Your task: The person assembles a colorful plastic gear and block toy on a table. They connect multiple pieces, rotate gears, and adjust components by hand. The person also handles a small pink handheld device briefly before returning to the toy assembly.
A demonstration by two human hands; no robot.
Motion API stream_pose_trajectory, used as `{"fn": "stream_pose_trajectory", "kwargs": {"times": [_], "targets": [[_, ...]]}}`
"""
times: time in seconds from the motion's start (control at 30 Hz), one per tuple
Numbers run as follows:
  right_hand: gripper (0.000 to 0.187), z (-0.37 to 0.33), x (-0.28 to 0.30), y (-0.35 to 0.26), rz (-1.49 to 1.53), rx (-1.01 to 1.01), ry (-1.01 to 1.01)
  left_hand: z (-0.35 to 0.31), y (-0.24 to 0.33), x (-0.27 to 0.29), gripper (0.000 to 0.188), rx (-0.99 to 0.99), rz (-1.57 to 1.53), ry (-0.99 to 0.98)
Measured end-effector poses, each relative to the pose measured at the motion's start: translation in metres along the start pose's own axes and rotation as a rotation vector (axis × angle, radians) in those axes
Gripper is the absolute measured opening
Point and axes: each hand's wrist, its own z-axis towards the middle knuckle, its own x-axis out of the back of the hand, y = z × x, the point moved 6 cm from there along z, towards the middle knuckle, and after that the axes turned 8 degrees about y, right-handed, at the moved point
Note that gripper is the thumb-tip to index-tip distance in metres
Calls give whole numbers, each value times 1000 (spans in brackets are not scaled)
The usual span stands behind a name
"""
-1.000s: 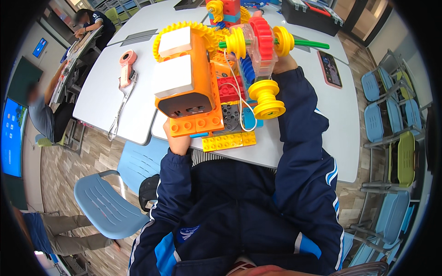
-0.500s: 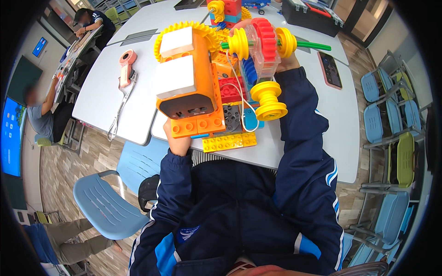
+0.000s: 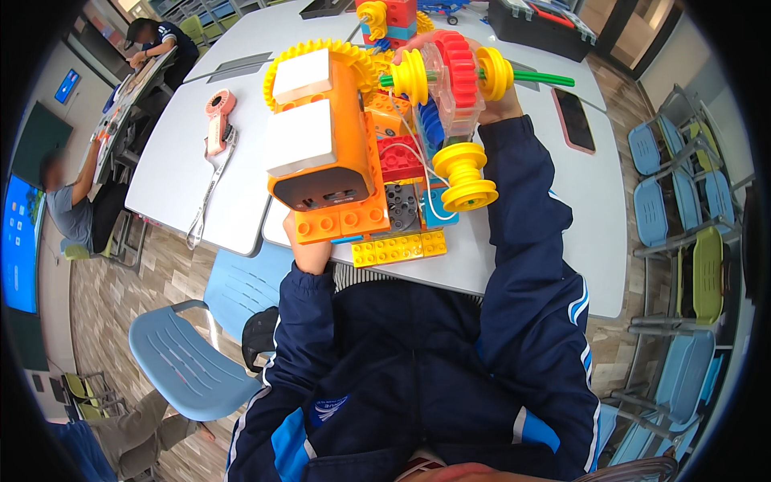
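A large building-block model (image 3: pixel 377 193) is held up over the near part of the table. It has an orange motor block (image 3: pixel 321 153) with white tops, yellow gears, a red gear wheel (image 3: pixel 462 68) in a clear frame, a green axle (image 3: pixel 542 78) and yellow pulley wheels (image 3: pixel 466 178). A white string loops down its front. My left hand (image 3: pixel 310 251) grips the lower left side, its fingers hidden behind the orange bricks. Around the back of the red gear wraps my right hand (image 3: pixel 504 106), mostly covered, with fingertips showing near the upper yellow wheel.
On the table (image 3: pixel 173 161) lie a pink handheld fan (image 3: pixel 218 132) with a strap and, at right, a phone (image 3: pixel 573 120). A black toolbox (image 3: pixel 542 30) stands at the far right. Blue chairs (image 3: pixel 193 361) are left and right; other people are at the left.
The model has shifted very slightly left, both hands still on it. At lower left, a standing person has moved a little downward in view.
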Motion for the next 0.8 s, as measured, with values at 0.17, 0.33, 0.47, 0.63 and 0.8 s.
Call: {"fn": "stream_pose_trajectory", "kwargs": {"times": [0.17, 0.33, 0.47, 0.63, 0.8], "targets": [[41, -6, 1, 0, 104, -53, 27, -2, -5, 0, 8, 0, 16, -26], [28, -13, -5, -7, -327, 43, 348, -2, -3, -1, 7, 84, -60, -12], [41, -8, 3, -42, -667, 32, 502, -2, -3, 0, 7, 29, -27, -19], [77, -42, -42, -112, -837, -10, 192, -2, -3, -2, 8, -19, 34, -36], [37, -48, -66, -121, -899, -122, 235, -1, 0, 0, 9, 20, -19, -18]]}}
